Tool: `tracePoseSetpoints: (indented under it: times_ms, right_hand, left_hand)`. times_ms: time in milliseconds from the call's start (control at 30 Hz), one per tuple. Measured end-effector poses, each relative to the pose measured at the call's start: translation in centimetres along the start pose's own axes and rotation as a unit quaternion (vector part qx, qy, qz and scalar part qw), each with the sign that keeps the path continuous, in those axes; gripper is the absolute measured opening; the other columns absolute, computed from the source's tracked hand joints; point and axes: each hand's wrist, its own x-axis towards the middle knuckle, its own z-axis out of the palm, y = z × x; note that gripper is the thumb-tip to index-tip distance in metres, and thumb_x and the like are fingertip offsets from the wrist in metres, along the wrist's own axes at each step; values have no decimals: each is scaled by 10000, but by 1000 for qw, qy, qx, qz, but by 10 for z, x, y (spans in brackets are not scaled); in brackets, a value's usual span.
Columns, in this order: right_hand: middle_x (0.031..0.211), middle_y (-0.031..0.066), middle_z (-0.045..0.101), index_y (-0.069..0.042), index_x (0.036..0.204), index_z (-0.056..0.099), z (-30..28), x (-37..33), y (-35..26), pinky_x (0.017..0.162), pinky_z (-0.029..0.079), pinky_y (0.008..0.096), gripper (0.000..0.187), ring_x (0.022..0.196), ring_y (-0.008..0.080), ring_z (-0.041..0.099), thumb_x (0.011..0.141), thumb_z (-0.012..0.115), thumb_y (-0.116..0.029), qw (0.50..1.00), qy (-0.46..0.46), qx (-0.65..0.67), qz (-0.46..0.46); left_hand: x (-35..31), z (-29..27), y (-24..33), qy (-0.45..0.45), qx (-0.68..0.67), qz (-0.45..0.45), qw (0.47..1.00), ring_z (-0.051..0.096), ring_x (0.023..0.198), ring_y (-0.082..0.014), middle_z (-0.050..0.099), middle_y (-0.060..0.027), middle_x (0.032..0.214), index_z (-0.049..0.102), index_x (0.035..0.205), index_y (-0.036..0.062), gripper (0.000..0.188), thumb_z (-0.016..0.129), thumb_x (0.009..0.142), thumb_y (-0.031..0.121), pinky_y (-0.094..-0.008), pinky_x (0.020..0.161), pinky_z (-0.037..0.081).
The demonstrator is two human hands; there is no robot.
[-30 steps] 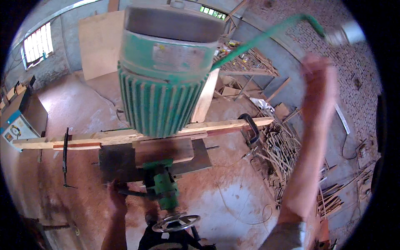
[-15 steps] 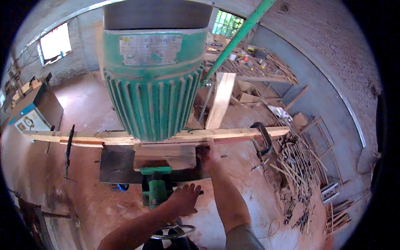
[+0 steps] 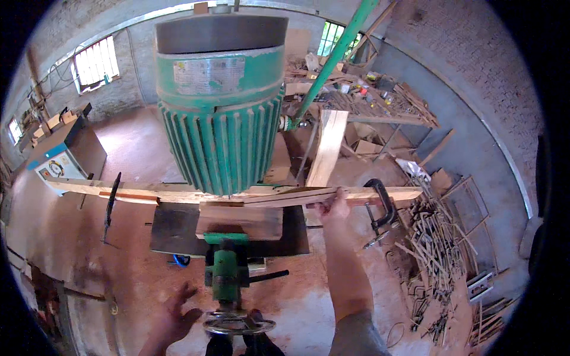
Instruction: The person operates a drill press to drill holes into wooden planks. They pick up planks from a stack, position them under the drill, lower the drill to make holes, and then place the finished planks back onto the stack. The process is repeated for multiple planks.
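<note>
My right hand (image 3: 333, 209) grips the long wooden strip (image 3: 309, 194) — my left hand (image 3: 178, 308), fingers spread open, nears the handwheel (image 3: 238, 324).

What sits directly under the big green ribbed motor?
Under the green motor a long wooden strip crosses a wood block on the dark machine table. The right hand presses the strip. The motor hides any cutting tool.
</note>
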Motion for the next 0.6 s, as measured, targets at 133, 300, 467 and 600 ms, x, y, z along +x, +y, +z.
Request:
tracePoseSetpoints:
  times_ms: [133,300,467,600]
  right_hand:
    - [840,25,570,-150,1007,518,-22,-25,-76,564,511,375,312,685,186,555,898,550,-440,996,-2,-4,-94]
    - [1183,24,581,-171,1205,520,-6,-150,-105,803,519,412,348,1066,215,567,940,500,-395,956,-262,14,-129]
    - [1119,60,618,-132,1198,533,42,-347,-24,789,504,383,348,997,202,590,918,561,-336,911,-404,75,-34]
    - [1135,97,605,-123,1233,495,60,-462,71,737,519,344,430,1008,220,584,880,619,-335,853,-519,11,49]
  left_hand:
    - [-57,-20,-60,70,-203,-46,976,506,1101,-201,505,-142,1243,236,1450,55,723,586,823,-30,-273,782,492]
    - [-100,-37,-34,128,-122,-32,984,556,1115,-277,534,-198,1242,300,1384,-21,708,689,802,83,-355,928,467]
    - [-144,-79,-18,229,12,98,968,523,1135,-333,519,-223,1235,322,1374,-9,768,739,750,155,-396,959,444]
    - [-215,-133,-20,353,229,108,901,491,1154,-359,523,-222,1217,356,1347,4,791,751,708,253,-449,982,400]
